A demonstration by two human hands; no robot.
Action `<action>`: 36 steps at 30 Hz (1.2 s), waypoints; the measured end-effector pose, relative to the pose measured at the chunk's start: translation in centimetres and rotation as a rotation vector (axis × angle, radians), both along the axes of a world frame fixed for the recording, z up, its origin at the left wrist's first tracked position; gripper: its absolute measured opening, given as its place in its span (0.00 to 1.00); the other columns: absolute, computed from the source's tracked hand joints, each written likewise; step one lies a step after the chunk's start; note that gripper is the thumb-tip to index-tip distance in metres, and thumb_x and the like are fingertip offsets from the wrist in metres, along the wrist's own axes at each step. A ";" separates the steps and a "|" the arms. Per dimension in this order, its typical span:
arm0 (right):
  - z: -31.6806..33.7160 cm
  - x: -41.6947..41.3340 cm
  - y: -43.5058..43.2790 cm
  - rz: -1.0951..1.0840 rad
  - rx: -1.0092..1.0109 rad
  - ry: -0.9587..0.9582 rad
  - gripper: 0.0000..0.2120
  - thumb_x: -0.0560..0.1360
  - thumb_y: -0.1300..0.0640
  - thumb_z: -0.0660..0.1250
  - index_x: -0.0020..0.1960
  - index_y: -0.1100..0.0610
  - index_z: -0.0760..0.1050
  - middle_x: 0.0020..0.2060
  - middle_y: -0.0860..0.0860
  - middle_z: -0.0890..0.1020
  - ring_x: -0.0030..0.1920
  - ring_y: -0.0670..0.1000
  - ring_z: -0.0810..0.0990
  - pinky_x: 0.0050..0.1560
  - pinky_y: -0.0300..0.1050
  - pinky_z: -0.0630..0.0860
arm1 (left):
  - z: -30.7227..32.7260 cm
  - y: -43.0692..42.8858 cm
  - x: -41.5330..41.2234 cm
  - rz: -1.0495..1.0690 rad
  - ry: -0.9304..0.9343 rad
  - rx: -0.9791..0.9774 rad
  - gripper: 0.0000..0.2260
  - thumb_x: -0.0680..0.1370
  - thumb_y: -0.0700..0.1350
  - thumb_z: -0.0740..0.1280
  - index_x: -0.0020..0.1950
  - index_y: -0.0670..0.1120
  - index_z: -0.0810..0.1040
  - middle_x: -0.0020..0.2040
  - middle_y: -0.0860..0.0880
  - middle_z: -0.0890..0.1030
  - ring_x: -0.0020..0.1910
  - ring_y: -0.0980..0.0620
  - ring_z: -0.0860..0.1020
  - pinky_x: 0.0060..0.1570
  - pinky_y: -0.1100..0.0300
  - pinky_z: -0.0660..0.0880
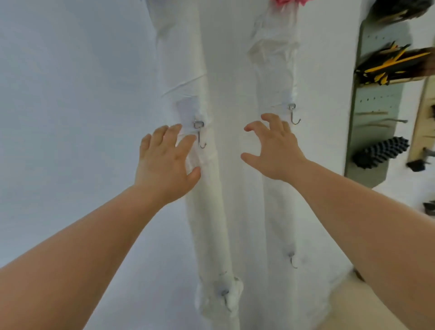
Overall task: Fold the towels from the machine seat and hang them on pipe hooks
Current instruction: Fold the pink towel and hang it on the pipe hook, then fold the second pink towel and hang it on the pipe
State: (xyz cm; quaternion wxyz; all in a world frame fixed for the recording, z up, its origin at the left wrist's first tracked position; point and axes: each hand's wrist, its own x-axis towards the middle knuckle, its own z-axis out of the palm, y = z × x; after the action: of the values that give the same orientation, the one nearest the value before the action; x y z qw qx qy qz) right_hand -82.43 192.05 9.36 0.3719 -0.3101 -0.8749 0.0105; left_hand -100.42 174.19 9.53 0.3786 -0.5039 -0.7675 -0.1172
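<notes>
Two bare hands at two wrapped pipes carrying four hooks.

Reference point: the upper-left hook (200,135), fixed on the left pipe (211,223). Count: two upright pipes in white wrap and four metal hooks. The upper-right hook (293,114) sits on the right pipe (282,223), to the right of the reference and slightly higher. The lower-left hook (224,297) and lower-right hook (292,260) are far below it, both blurred. The left hand (164,162) is spread flat against the left pipe, just left of the reference, gripping nothing. The right hand (273,146) is spread with loosely bent fingers, empty, to the right of the reference and partly covering the right pipe. A pink item (288,2), high above and right, is cut off and unidentifiable. A grey pegboard (376,103) with blurred tools hangs far right.
</notes>
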 end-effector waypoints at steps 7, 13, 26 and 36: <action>-6.6 0.9 -10.3 -0.113 -0.183 -0.192 0.30 0.74 0.40 0.69 0.73 0.42 0.63 0.78 0.51 0.55 0.76 0.58 0.58 0.73 0.58 0.62 | -6.5 -6.9 -2.3 -0.165 -0.196 -0.176 0.31 0.75 0.63 0.64 0.76 0.53 0.66 0.77 0.46 0.64 0.76 0.43 0.60 0.74 0.43 0.58; -13.2 4.2 -14.6 -0.195 -0.267 -0.273 0.30 0.75 0.40 0.68 0.73 0.43 0.63 0.77 0.51 0.57 0.75 0.58 0.60 0.72 0.58 0.63 | -12.9 -6.9 -0.1 -0.274 -0.302 -0.355 0.31 0.76 0.63 0.64 0.77 0.55 0.64 0.78 0.48 0.63 0.76 0.43 0.60 0.73 0.45 0.59; -35.5 29.2 -24.9 -0.607 -0.882 -0.381 0.28 0.76 0.41 0.68 0.73 0.43 0.64 0.77 0.50 0.59 0.76 0.57 0.59 0.75 0.57 0.61 | -31.9 -3.4 25.0 -0.722 -0.451 -0.904 0.30 0.76 0.63 0.65 0.75 0.54 0.66 0.73 0.50 0.68 0.71 0.46 0.66 0.68 0.48 0.66; -46.0 51.7 -41.0 -0.978 -1.217 -0.410 0.30 0.76 0.42 0.65 0.75 0.46 0.63 0.74 0.52 0.64 0.73 0.58 0.64 0.70 0.58 0.66 | -43.0 -11.6 50.4 -0.996 -0.397 -1.307 0.30 0.76 0.62 0.66 0.75 0.51 0.67 0.71 0.48 0.71 0.68 0.45 0.70 0.69 0.48 0.68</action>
State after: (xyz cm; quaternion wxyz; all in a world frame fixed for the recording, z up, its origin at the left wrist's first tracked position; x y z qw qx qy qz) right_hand -30.74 151.07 -36.64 -0.0674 -0.8018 -0.5319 0.2641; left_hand -50.03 162.57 -33.44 -0.2265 -0.8710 -0.4215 0.1108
